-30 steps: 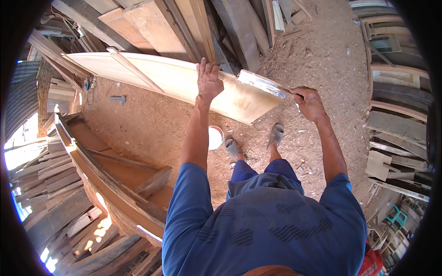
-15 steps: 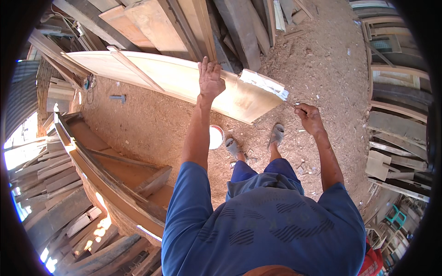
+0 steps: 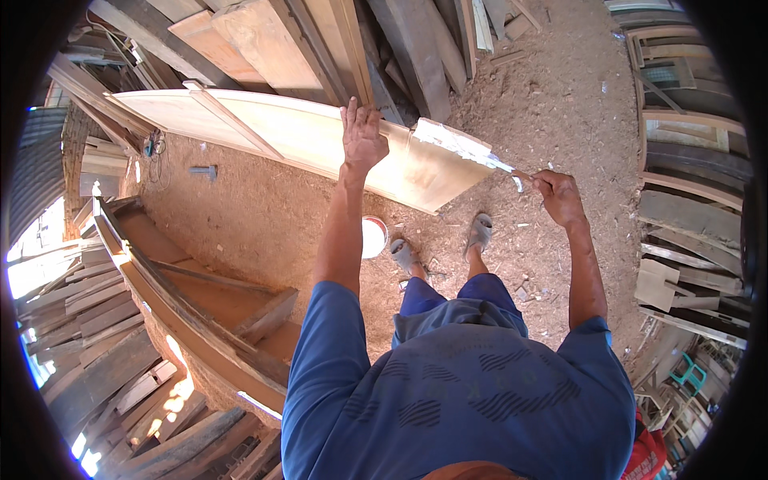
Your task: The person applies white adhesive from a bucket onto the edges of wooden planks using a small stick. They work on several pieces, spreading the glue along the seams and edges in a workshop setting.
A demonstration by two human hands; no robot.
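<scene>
A long pale wooden panel [image 3: 312, 142] stands on its edge in front of me. My left hand [image 3: 365, 144] is closed over its upper edge, with the fingertips at the far side. A wet white coating, like glue or paint, [image 3: 452, 142] covers the edge at the panel's right end. In my right hand [image 3: 562, 198], off that end, is a thin brown stick-like applicator [image 3: 522, 174], its tip smeared white. The tip is at the panel's corner, and a white strand hangs below it. Whether the applicator is a brush or a stick I cannot tell.
By my feet stands a small tub [image 3: 374, 238] of white stuff. Boards [image 3: 272, 48] lean behind the panel. A hammer [image 3: 204, 171] lies on the shavings-strewn ground. To my left is a wooden frame [image 3: 200, 280]; stacked timber [image 3: 692, 216] lines the right.
My right hand has moved right and slightly forward, away from the panel's end, drawing the applicator outward. A white strand now hangs from it. My left hand stays on the panel.
</scene>
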